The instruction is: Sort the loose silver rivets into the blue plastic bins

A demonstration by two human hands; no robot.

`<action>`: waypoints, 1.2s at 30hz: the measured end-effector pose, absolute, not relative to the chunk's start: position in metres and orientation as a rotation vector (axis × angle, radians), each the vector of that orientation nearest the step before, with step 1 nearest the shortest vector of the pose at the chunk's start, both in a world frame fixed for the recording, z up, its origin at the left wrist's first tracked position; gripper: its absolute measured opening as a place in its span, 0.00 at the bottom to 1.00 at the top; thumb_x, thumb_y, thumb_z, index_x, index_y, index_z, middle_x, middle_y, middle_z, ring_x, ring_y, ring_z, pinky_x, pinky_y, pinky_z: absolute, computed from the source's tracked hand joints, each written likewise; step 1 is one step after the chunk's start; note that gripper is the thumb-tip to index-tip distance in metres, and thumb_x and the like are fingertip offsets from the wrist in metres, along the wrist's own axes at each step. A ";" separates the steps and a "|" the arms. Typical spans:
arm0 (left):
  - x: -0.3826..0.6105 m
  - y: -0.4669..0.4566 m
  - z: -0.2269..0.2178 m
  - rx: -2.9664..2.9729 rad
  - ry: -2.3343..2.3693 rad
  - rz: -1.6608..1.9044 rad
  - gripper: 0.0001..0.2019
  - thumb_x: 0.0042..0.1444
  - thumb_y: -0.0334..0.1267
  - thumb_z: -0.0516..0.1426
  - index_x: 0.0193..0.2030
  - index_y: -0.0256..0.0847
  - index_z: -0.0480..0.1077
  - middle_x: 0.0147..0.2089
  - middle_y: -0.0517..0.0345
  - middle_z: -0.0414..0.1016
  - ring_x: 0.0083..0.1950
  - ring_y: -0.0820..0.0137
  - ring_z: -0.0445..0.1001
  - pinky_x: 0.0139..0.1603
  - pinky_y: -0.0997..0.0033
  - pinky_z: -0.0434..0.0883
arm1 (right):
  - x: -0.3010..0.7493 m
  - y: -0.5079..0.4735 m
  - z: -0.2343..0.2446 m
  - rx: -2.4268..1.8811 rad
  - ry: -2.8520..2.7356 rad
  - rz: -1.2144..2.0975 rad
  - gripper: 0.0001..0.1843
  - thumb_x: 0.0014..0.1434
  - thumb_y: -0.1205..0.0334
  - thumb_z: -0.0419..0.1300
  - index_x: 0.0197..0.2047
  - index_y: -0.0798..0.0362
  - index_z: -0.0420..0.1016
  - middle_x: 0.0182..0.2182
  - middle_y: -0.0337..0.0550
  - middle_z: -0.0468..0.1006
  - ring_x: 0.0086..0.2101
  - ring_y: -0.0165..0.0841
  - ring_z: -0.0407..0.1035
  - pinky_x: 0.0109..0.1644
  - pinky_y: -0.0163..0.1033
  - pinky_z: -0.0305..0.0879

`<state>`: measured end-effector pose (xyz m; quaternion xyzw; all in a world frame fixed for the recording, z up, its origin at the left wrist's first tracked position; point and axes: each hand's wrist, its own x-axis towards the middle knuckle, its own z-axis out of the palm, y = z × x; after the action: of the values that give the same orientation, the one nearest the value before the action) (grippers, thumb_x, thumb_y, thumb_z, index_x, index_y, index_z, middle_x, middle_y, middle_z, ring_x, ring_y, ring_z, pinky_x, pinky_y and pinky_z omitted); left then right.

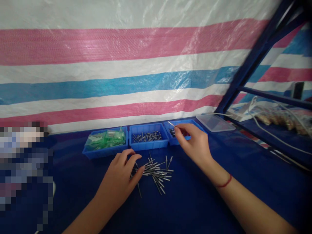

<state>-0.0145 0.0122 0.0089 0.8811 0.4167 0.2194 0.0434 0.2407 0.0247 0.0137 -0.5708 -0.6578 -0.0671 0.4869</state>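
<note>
A loose pile of small metal rivets [157, 171] lies on the dark blue table. My left hand [122, 177] rests at the pile's left edge, fingers curled and pressed onto the rivets. My right hand [195, 143] reaches over the right blue tray [195, 123] and pinches a single rivet [171, 124] between thumb and forefinger. A red string bracelet circles my right wrist. The middle blue tray [148, 144] holds several rivets. The left blue tray [107, 150] holds green plastic bags.
A clear plastic lid [215, 123] lies right of the trays. A dark blue metal frame [255, 55] rises at the right, with white cables [275, 136] and bagged items behind it. A striped tarp [122, 65] hangs behind the table. A blurred patch covers the left edge.
</note>
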 end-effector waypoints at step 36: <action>-0.004 -0.018 -0.009 2.777 1.187 0.293 0.29 0.63 0.50 0.46 0.68 0.39 0.48 0.69 0.47 0.51 0.69 0.58 0.50 0.67 0.49 0.53 | 0.190 -0.014 0.016 -1.233 -2.302 0.582 0.05 0.53 0.72 0.59 0.33 0.54 0.73 0.30 0.39 0.71 0.30 0.28 0.66 0.34 0.33 0.60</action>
<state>-0.0042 -0.0184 -0.0087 0.9139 0.3907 0.0965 0.0536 0.1895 -0.0138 0.0158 -0.4484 -0.8371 0.2116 0.2311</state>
